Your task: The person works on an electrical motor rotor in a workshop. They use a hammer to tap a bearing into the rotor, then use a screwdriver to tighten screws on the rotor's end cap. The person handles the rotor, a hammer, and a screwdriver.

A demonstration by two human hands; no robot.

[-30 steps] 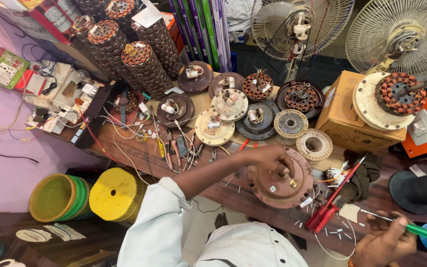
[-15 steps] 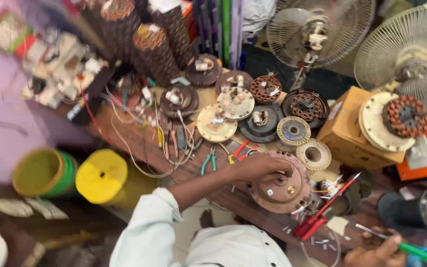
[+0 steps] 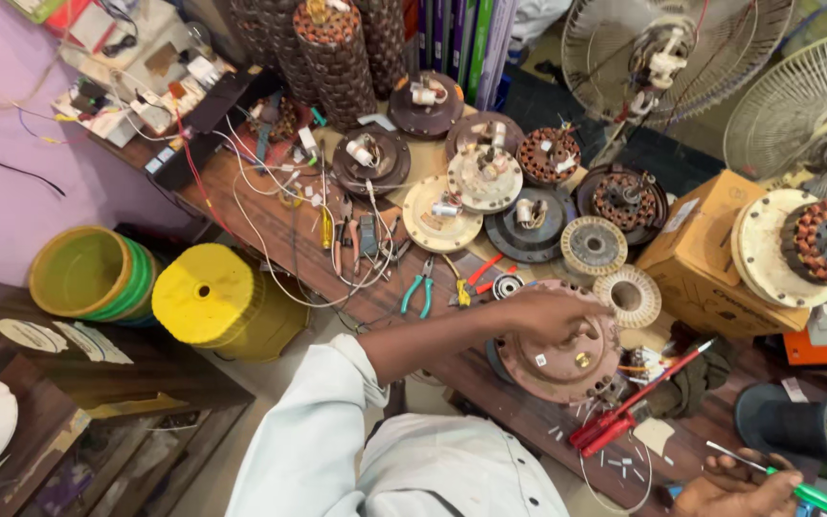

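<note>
My left hand (image 3: 552,314) lies flat on the brown motor (image 3: 559,349), near the front of the desk (image 3: 270,244). My right hand (image 3: 734,483) pinches a green screwdriver (image 3: 796,486). The motor could slide off if I push. The tiny screws (image 3: 614,464) might roll away.

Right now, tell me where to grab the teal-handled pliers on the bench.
Take the teal-handled pliers by the two handles, coming from the near edge of the bench. They lie flat with the handles spread toward you and the metal nose pointing away among the wires, so the handles look easiest to reach.
</note>
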